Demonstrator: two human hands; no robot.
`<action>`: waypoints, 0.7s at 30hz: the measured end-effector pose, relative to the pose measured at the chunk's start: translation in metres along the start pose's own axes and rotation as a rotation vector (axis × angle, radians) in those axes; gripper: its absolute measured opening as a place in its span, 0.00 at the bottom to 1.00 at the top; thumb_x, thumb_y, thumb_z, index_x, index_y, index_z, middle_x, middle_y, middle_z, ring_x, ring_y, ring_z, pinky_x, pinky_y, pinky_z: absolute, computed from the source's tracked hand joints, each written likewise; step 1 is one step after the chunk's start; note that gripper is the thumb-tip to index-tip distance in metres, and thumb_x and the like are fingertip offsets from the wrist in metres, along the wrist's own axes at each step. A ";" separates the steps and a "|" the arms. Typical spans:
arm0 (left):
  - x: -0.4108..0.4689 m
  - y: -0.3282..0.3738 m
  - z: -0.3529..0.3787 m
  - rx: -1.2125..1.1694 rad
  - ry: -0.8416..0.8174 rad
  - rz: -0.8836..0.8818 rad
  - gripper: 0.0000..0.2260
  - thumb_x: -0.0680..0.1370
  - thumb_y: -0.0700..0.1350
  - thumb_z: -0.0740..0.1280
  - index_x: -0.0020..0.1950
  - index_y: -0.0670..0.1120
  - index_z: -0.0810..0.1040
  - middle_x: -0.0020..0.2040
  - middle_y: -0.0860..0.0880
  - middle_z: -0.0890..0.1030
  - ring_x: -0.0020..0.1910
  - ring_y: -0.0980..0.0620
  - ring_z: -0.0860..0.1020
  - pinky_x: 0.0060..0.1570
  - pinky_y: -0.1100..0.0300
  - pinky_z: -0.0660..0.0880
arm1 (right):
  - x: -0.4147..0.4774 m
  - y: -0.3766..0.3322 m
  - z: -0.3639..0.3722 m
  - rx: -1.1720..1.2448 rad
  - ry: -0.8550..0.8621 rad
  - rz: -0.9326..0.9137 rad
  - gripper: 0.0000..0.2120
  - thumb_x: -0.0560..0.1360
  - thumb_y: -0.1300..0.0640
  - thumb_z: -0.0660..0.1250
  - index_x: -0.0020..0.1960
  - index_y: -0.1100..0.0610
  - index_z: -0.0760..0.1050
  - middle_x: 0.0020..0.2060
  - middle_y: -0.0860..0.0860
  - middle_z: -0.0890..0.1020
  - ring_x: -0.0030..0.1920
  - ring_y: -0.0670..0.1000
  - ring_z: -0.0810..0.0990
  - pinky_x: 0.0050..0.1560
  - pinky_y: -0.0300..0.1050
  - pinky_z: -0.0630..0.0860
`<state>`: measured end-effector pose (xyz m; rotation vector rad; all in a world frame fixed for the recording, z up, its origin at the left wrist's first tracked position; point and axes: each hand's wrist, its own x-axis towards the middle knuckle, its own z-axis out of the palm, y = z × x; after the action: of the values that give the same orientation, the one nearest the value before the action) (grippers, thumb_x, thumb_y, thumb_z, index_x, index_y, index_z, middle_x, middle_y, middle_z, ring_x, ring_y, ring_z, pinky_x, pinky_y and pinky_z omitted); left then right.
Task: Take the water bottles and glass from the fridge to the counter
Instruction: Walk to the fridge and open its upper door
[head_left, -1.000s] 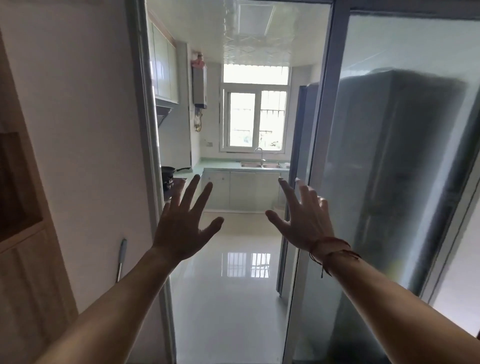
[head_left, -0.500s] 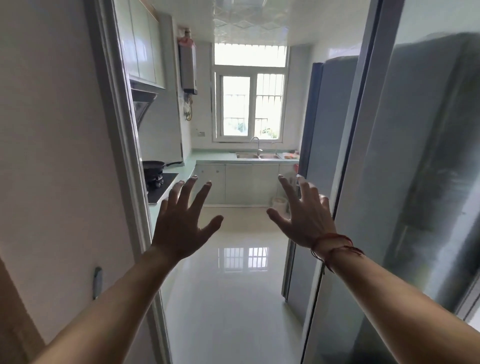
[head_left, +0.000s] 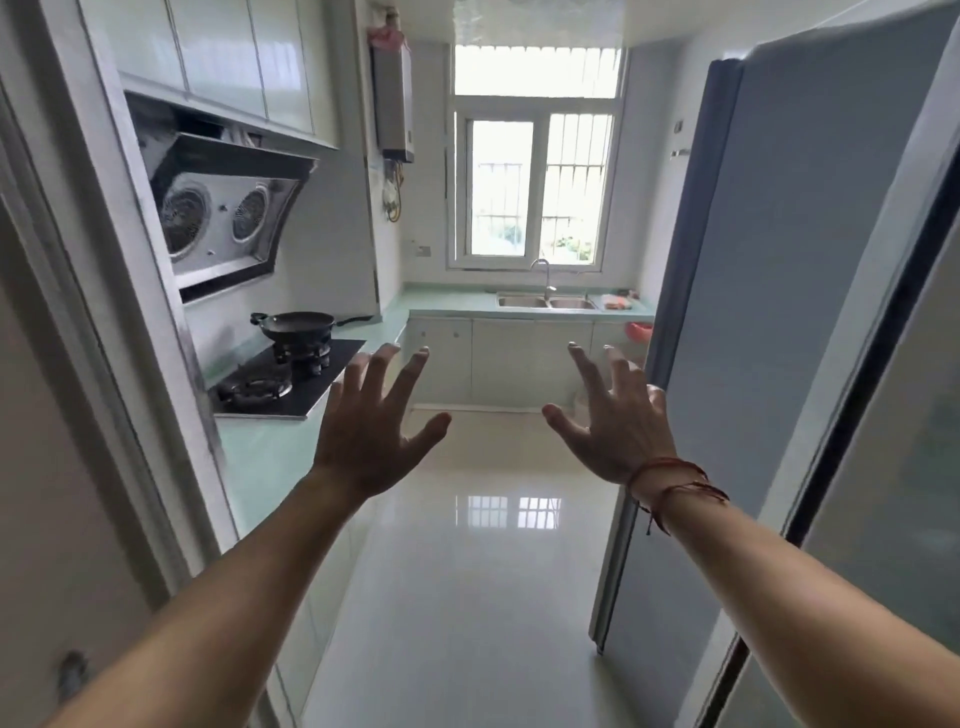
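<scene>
A tall grey-blue fridge (head_left: 769, 322) stands closed on the right side of the narrow kitchen. The pale green counter (head_left: 270, 457) runs along the left wall and across the back under the window. My left hand (head_left: 371, 431) and my right hand (head_left: 615, 421) are stretched out in front of me at chest height, fingers spread, holding nothing. A red string bracelet circles my right wrist. No water bottles or glass are in view.
A door frame (head_left: 130, 364) stands close on my left and a sliding glass door (head_left: 883, 415) on my right. A gas hob (head_left: 291, 379) with a black pan (head_left: 298, 325) sits under a range hood. A double sink (head_left: 545, 301) lies at the back. Glossy floor tiles stretch ahead.
The view has moved forward through the doorway into the kitchen. The hob, hood and fridge now show larger. Both hands stay outstretched and spread.
</scene>
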<state>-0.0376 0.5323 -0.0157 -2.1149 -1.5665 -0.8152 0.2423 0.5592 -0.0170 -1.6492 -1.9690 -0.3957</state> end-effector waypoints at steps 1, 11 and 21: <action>0.011 -0.004 0.012 -0.001 -0.008 0.002 0.34 0.76 0.65 0.57 0.74 0.44 0.71 0.70 0.36 0.72 0.65 0.32 0.72 0.53 0.37 0.75 | 0.012 0.005 0.010 0.015 -0.008 0.015 0.38 0.76 0.33 0.60 0.80 0.47 0.53 0.76 0.60 0.60 0.74 0.62 0.62 0.67 0.67 0.65; 0.123 -0.067 0.127 -0.003 -0.032 -0.017 0.36 0.76 0.67 0.55 0.77 0.46 0.67 0.73 0.38 0.69 0.67 0.33 0.70 0.55 0.39 0.73 | 0.142 0.037 0.120 0.007 -0.024 0.032 0.37 0.75 0.32 0.58 0.79 0.45 0.54 0.75 0.61 0.62 0.73 0.62 0.64 0.66 0.66 0.65; 0.264 -0.162 0.239 -0.041 -0.029 0.011 0.35 0.76 0.66 0.55 0.77 0.45 0.68 0.72 0.38 0.70 0.64 0.33 0.72 0.52 0.39 0.75 | 0.296 0.047 0.215 -0.033 -0.011 0.076 0.36 0.76 0.34 0.59 0.80 0.45 0.53 0.76 0.59 0.59 0.76 0.60 0.59 0.69 0.64 0.61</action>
<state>-0.0837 0.9202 -0.0303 -2.1719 -1.5637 -0.8234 0.2107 0.9269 -0.0281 -1.7438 -1.9108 -0.3928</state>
